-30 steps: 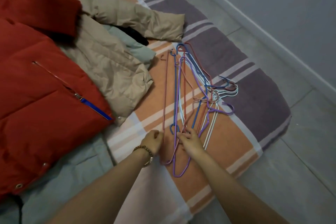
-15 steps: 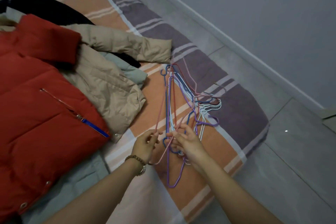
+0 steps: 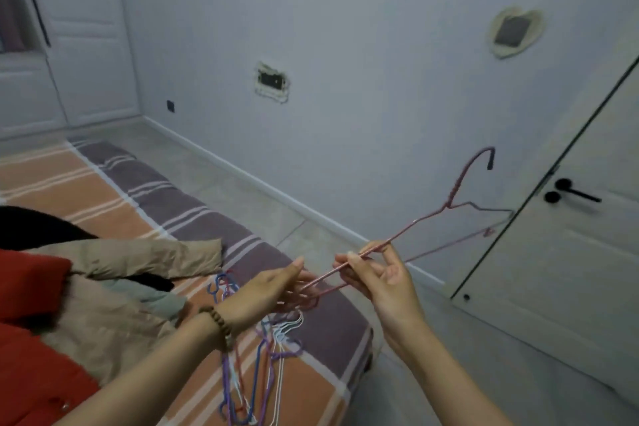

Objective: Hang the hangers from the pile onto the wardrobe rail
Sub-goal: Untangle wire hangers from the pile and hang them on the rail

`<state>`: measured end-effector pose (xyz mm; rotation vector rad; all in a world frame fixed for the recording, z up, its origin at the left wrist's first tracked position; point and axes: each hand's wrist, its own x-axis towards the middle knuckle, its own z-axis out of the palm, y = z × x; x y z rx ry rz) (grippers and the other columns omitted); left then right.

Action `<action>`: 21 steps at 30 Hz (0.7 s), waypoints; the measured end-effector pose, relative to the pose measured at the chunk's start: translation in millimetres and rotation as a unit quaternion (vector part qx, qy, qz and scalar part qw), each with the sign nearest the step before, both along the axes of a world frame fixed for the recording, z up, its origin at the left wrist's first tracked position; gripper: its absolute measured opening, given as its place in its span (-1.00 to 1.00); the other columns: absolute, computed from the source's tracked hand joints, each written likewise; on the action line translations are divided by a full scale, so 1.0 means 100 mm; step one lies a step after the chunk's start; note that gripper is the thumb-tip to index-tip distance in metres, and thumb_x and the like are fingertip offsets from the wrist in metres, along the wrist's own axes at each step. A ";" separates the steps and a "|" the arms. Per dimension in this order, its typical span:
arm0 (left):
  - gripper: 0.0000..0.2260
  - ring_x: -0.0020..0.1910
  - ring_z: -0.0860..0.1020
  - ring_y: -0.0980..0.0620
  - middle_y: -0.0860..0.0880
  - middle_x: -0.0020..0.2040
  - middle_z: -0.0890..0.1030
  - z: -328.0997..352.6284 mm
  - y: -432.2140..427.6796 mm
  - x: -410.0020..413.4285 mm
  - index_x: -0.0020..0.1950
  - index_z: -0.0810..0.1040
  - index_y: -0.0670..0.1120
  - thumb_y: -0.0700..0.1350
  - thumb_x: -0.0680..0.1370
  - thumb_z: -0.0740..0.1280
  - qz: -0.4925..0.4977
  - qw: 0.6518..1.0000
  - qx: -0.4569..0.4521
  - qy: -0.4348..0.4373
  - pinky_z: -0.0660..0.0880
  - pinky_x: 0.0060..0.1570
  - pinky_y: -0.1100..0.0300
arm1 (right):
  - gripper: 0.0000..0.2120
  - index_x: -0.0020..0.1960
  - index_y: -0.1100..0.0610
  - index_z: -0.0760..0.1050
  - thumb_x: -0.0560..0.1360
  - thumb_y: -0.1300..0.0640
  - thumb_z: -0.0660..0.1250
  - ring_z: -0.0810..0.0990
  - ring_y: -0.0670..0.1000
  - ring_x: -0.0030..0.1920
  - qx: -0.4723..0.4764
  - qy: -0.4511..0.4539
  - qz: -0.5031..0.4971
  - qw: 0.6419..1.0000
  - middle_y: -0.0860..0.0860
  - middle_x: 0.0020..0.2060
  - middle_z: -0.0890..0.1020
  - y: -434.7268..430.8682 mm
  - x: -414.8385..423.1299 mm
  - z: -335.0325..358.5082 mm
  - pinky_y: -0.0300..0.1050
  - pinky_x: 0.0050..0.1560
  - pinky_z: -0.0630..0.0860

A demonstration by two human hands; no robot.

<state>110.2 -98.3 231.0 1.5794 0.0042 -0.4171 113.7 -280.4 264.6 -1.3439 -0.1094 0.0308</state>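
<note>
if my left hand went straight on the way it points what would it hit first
Probably the right hand, pinching the thin pink wire hanger just ahead of the left hand; depth is unclear.

Head view, facing forward and down, hands (image 3: 377, 277) close

Beyond the right hand (image 3: 387, 282) rises a pale blue-grey wall (image 3: 345, 28) with a white skirting board (image 3: 262, 183). A heart-shaped wall plate (image 3: 515, 32) sits high above that hand, and an uncovered socket box (image 3: 272, 81) sits above the left hand (image 3: 266, 294). Right of the right hand stands a white door (image 3: 570, 270) with a black lever handle (image 3: 574, 194). Beneath the left hand a mattress (image 3: 166, 197) striped orange, purple and white lies on the grey tiled floor (image 3: 242, 194), with white panelled cupboard doors (image 3: 86, 28) far beyond.
</note>
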 end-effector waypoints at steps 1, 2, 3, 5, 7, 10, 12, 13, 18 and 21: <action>-0.55 0.05 0.63 0.08 0.02 0.01 0.69 0.25 -0.12 -0.03 0.12 0.58 -0.01 0.24 0.49 0.09 -0.028 0.999 -0.001 -0.026 0.50 0.14 0.17 | -0.87 -0.11 0.18 0.36 0.50 0.35 0.28 0.70 0.00 -0.21 -0.006 -0.022 -0.030 0.999 0.15 -0.24 0.71 -0.15 -0.08 0.26 -0.22 -0.15 0.63; -0.56 0.06 0.63 0.10 0.04 0.02 0.69 0.48 -0.24 -0.07 0.12 0.58 0.01 0.23 0.49 0.10 -0.053 0.997 0.002 -0.054 0.49 0.14 0.18 | -0.87 -0.11 0.18 0.37 0.49 0.35 0.29 0.71 0.01 -0.19 -0.019 -0.044 -0.058 0.997 0.14 -0.24 0.71 -0.31 -0.17 0.50 -0.20 -0.12 0.64; -0.61 0.05 0.63 0.12 0.05 0.01 0.69 0.71 -0.39 -0.12 0.11 0.58 0.02 0.19 0.52 0.11 -0.075 0.994 0.004 -0.083 0.49 0.14 0.20 | -0.88 -0.12 0.18 0.38 0.49 0.33 0.30 0.71 0.01 -0.17 -0.032 -0.063 -0.082 0.994 0.13 -0.24 0.72 -0.45 -0.28 0.74 -0.19 -0.10 0.64; -0.74 -0.02 0.63 0.14 0.06 -0.05 0.69 1.15 -0.70 -0.23 0.06 0.58 0.01 0.05 0.58 0.12 -0.110 0.984 0.002 -0.140 0.49 0.10 0.21 | -0.89 -0.13 0.17 0.40 0.49 0.31 0.31 0.71 0.01 -0.15 -0.055 -0.099 -0.126 0.985 0.10 -0.25 0.72 -0.73 -0.52 1.17 -0.23 -0.14 0.62; -0.79 -0.09 0.63 0.12 0.07 -0.16 0.69 1.55 -1.02 -0.33 0.01 0.58 0.00 -0.04 0.59 0.15 -0.148 0.969 -0.008 -0.198 0.52 0.05 0.19 | -0.88 -0.15 0.16 0.40 0.48 0.32 0.32 0.71 0.01 -0.15 -0.061 -0.136 -0.170 0.974 0.10 -0.26 0.72 -0.97 -0.81 1.57 -0.26 -0.18 0.60; -0.81 -0.12 0.64 0.06 0.06 -0.29 0.66 2.08 -1.47 -0.53 -0.01 0.60 -0.04 -0.04 0.56 0.20 -0.206 0.940 -0.012 -0.272 0.57 -0.05 0.21 | -0.89 -0.14 0.18 0.40 0.48 0.33 0.31 0.71 -0.01 -0.17 -0.076 -0.188 -0.234 0.951 0.09 -0.27 0.71 -1.31 -1.30 2.09 -0.28 -0.20 0.59; -0.79 -0.15 0.63 0.02 0.04 -0.37 0.59 2.39 -1.79 -0.71 -0.06 0.60 -0.05 -0.02 0.55 0.20 -0.247 0.918 -0.016 -0.311 0.59 -0.09 0.21 | -0.90 -0.12 0.19 0.40 0.49 0.32 0.32 0.71 0.00 -0.16 -0.093 -0.208 -0.273 0.935 0.11 -0.24 0.71 -1.53 -1.65 2.39 -0.28 -0.20 0.59; -0.78 -0.16 0.63 0.00 0.02 -0.40 0.55 2.53 -1.97 -0.82 -0.09 0.59 -0.06 -0.03 0.56 0.18 -0.269 0.907 -0.024 -0.324 0.59 -0.10 0.20 | -0.91 -0.11 0.19 0.41 0.49 0.31 0.32 0.71 0.00 -0.15 -0.104 -0.215 -0.291 0.926 0.11 -0.22 0.72 -1.63 -1.84 2.53 -0.29 -0.20 0.59; -0.75 -0.20 0.61 -0.03 0.00 -0.45 0.49 3.08 -2.83 -1.41 -0.14 0.55 -0.08 -0.08 0.58 0.13 -0.357 0.857 -0.084 -0.362 0.58 -0.04 0.15 | -0.92 -0.10 0.19 0.41 0.49 0.28 0.32 0.71 -0.02 -0.17 -0.139 -0.253 -0.403 0.869 0.11 -0.20 0.71 -2.18 -2.75 3.02 -0.31 -0.20 0.58; -0.75 -0.17 0.59 -0.11 0.00 -0.47 0.48 3.36 -3.33 -1.82 -0.16 0.56 -0.08 -0.03 0.56 0.14 -0.401 0.830 -0.118 -0.369 0.60 -0.09 0.22 | -0.92 -0.10 0.17 0.41 0.50 0.26 0.32 0.71 0.00 -0.14 -0.152 -0.264 -0.454 0.837 0.11 -0.18 0.72 -2.53 -3.27 3.24 -0.28 -0.17 0.59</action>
